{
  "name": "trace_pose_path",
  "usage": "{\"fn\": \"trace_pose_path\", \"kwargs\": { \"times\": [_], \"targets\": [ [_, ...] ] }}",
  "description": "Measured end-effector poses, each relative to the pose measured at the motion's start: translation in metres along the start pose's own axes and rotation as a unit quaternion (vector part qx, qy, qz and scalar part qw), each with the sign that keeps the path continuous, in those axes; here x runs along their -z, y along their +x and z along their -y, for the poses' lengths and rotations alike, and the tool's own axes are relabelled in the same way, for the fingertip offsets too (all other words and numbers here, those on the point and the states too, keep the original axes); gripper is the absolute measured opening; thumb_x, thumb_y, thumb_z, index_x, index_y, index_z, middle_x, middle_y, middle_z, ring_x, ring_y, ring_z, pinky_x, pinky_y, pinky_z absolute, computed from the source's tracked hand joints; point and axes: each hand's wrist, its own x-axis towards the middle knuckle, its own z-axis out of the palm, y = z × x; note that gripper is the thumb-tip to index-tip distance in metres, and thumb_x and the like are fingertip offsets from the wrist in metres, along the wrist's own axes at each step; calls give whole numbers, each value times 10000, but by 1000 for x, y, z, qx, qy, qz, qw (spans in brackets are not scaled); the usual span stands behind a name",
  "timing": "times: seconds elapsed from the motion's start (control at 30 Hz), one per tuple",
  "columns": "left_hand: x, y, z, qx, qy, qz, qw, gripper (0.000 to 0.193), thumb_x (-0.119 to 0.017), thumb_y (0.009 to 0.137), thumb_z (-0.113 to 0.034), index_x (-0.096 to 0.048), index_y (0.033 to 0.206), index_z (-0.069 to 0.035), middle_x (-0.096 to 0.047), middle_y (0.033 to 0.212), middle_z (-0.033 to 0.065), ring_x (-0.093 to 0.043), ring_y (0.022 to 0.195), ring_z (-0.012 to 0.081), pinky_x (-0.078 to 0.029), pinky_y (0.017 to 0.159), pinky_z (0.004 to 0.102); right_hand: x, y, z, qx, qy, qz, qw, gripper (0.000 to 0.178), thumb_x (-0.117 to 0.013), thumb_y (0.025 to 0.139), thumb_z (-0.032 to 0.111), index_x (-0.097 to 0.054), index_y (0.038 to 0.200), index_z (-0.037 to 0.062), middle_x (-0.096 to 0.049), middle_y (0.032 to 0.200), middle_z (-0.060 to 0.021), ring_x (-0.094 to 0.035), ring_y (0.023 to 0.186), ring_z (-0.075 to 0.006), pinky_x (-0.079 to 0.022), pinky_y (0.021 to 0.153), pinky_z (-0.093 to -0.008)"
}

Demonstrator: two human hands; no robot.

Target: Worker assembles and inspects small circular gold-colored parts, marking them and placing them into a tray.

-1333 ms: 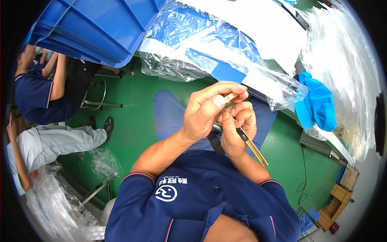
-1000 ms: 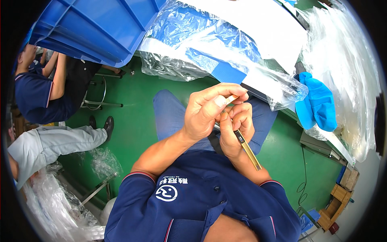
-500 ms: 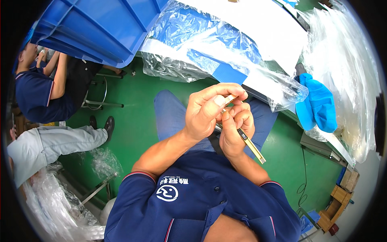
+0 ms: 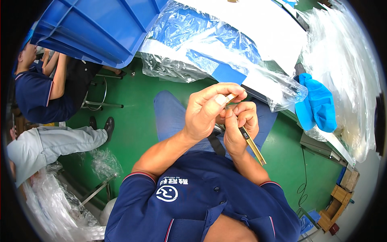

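Both my hands are raised close together above my lap. My left hand (image 4: pixel 204 109) pinches a small flat shiny piece (image 4: pixel 231 97) between thumb and fingers; its kind is too small to make out. My right hand (image 4: pixel 242 123) is closed around a slim gold-yellow utility knife (image 4: pixel 253 148) with a black slider. The knife's rear end points down and to the right, toward my right forearm. Its front end lies among my fingers beside the small piece, and the blade is hidden there.
Ahead is a white table (image 4: pixel 278 30) with clear plastic bags over blue sheets (image 4: pixel 229 72). A large blue crate (image 4: pixel 96 28) stands at the upper left. A blue cap (image 4: pixel 318 103) and plastic film (image 4: pixel 338 52) lie right. Seated people (image 4: pixel 38 94) are at left.
My right hand has shifted slightly right and away from my left hand, and the utility knife has turned a little in it. My left hand stays nearly still.
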Motion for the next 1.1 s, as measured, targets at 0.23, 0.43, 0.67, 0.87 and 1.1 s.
{"fn": "trace_pose_path", "kwargs": {
  "times": [0.23,0.43,0.67,0.87,1.1],
  "targets": [
    [-1,1,-1,10,-14,-2,1000,418,-425,845,-264,-556,1015,95,-577,986,223,-575,936,269,-447,864,382,1,2,-1,18,-40,22,999,279,-544,777,-143,-363,693,52,-436,881,-77,-565,716,-127,-484,637,-241],
    [-1,0,-2,18,-37,-4,999,417,-426,842,-267,-548,1022,89,-566,1005,219,-571,948,271,-445,868,382,-2,-4,-2,-43,25,16,999,290,-546,773,-144,-356,688,58,-438,872,-70,-558,698,-119,-482,623,-239],
    [6,1,8,-42,-86,30,995,308,-412,876,-153,-562,1035,64,-577,1044,182,-569,924,182,-465,793,277,-9,-7,3,-151,143,-19,978,285,-537,802,-102,-359,687,87,-466,853,-47,-519,645,-108,-453,552,-226],
    [9,3,13,-91,-71,61,991,322,-425,890,-199,-560,1028,59,-572,1048,183,-564,920,178,-461,785,270,-10,-6,5,-175,174,-20,969,295,-549,801,-102,-352,691,89,-456,832,-44,-518,621,-95,-447,518,-214],
    [13,2,15,-101,-72,79,989,339,-438,891,-236,-548,1022,56,-551,1067,194,-555,915,174,-461,772,264,-13,-7,9,-228,217,-34,948,284,-540,819,-84,-354,695,92,-465,821,-46,-521,610,-100,-434,485,-214]
  ]
}}
